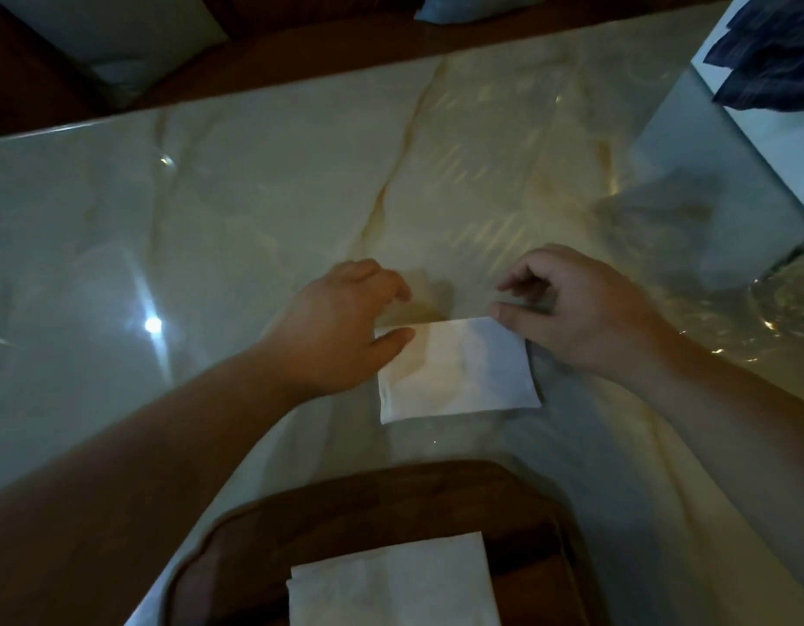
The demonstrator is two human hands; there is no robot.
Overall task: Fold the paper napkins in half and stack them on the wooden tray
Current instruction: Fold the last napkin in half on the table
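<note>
A white paper napkin (459, 370) lies flat on the glossy marble table, in the middle of the view. My left hand (337, 327) rests at its far left corner, thumb pressing on the paper and fingers curled above. My right hand (576, 309) pinches the far right corner between thumb and fingers. Near the bottom edge sits the dark wooden tray (368, 503), holding a stack of folded white napkins (391, 580).
The marble table (165, 241) stretches left and far. A white box with dark blue cloth (770, 52) stands at the far right corner. A clear glass item (788, 300) sits at the right edge. Cushioned seats (102, 33) lie beyond the table.
</note>
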